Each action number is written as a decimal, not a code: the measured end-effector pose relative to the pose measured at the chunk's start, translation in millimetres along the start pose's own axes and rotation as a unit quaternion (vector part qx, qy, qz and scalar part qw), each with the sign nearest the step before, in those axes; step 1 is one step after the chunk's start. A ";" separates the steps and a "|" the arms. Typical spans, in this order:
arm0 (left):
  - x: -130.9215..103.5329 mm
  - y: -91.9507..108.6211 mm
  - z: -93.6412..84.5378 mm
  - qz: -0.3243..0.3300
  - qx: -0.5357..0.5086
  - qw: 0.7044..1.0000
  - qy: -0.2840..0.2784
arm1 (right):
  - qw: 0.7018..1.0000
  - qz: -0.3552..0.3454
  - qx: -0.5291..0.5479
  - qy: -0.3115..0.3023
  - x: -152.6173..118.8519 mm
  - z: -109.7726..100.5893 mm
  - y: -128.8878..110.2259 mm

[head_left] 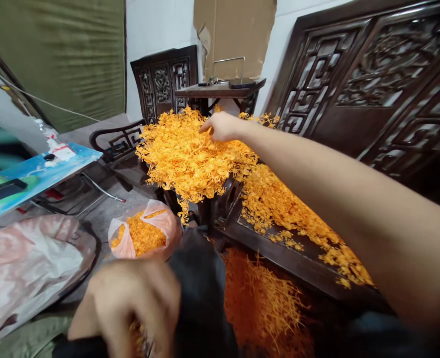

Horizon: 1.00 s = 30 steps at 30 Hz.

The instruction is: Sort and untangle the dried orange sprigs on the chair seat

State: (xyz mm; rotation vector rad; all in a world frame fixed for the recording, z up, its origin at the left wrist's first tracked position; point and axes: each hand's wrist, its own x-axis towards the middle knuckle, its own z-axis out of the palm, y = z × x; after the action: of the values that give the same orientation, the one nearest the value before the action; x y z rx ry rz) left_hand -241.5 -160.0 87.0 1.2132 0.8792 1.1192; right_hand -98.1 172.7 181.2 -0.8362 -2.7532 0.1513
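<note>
A big heap of orange-yellow flower-like pieces (190, 154) lies at the centre, on top of dark furniture. My right hand (221, 127) reaches across to its upper right side, fingers bent against the pieces; what they pinch is too small to make out. My left hand (133, 298), blurred, is low in front of me with its fingers curled downward, and whatever is under them is unclear. Just beyond it stands a pinkish plastic bag (173, 226) filled with loose orange pieces. More orange pieces (272, 199) are spread over the dark wooden bench seat to the right.
Reddish container or cloth with orange strands (260, 298) sits at the bottom centre. A blue-topped table (81, 156) with a bottle and a dark tray is at left, above a large pink-white bag (29, 263). Carved dark benches (354, 99) and a small wooden stand (220, 91) line the wall.
</note>
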 end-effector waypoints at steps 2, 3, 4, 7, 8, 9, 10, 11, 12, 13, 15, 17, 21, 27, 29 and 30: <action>23.4 2.9 -5.3 -0.008 0.161 0.985 0.063 | 0.996 0.012 -0.088 -0.029 -0.2 17.8 -1.8; 40.2 1.5 -8.3 0.015 0.312 0.941 0.129 | 0.993 0.020 -0.111 -0.039 -1.0 25.5 -2.3; 59.9 -1.7 -12.3 0.034 0.471 0.861 0.189 | 0.991 0.030 -0.122 -0.044 -2.2 31.6 -2.4; 125.9 -18.9 -30.7 0.062 0.723 0.628 0.280 | 0.990 0.048 -0.126 -0.028 -5.5 36.4 1.6; 146.3 -25.2 -37.9 0.060 0.745 0.599 0.288 | 0.990 0.047 -0.134 -0.010 -5.6 33.6 4.4; 164.6 -30.7 -44.8 0.059 0.756 0.584 0.291 | 0.989 0.044 -0.144 0.012 -4.9 29.2 7.9; 180.2 -35.0 -51.2 0.059 0.761 0.576 0.291 | 0.987 0.040 -0.153 0.038 -3.3 23.6 12.0; 193.2 -37.7 -56.6 0.060 0.763 0.575 0.290 | 0.984 0.041 -0.159 0.069 -0.9 17.4 16.8; 203.4 -38.9 -61.0 0.062 0.763 0.575 0.288 | 0.981 0.046 -0.158 0.099 2.1 11.1 22.0; 211.2 -38.9 -64.2 0.063 0.763 0.576 0.286 | 0.979 0.053 -0.151 0.124 5.6 5.0 27.6; 219.6 -36.7 -67.6 0.067 0.765 0.577 0.279 | 0.978 0.065 -0.132 0.150 12.4 -5.2 38.7; 220.1 -34.8 -67.5 0.075 0.770 0.576 0.264 | 0.978 0.065 -0.122 0.155 17.3 -11.0 46.9; 207.5 -39.4 -62.8 0.089 0.775 0.579 0.237 | 0.974 0.026 -0.121 0.188 22.1 -4.6 44.1; 198.3 -50.0 -60.0 0.086 0.777 0.576 0.240 | 0.987 0.081 -0.110 0.080 45.9 35.7 14.5; 200.3 -50.9 -60.7 0.083 0.778 0.574 0.241 | 0.988 0.114 -0.085 0.053 55.7 43.3 9.7; 201.5 -51.2 -61.3 0.081 0.777 0.575 0.242 | 0.988 0.121 -0.068 0.063 59.3 43.6 8.5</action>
State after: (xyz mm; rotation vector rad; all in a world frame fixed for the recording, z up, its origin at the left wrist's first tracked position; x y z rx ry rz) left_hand -240.4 50.9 37.1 2.4347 2.4984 0.5658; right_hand -153.1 211.8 150.6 -1.1733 -2.5590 -0.0455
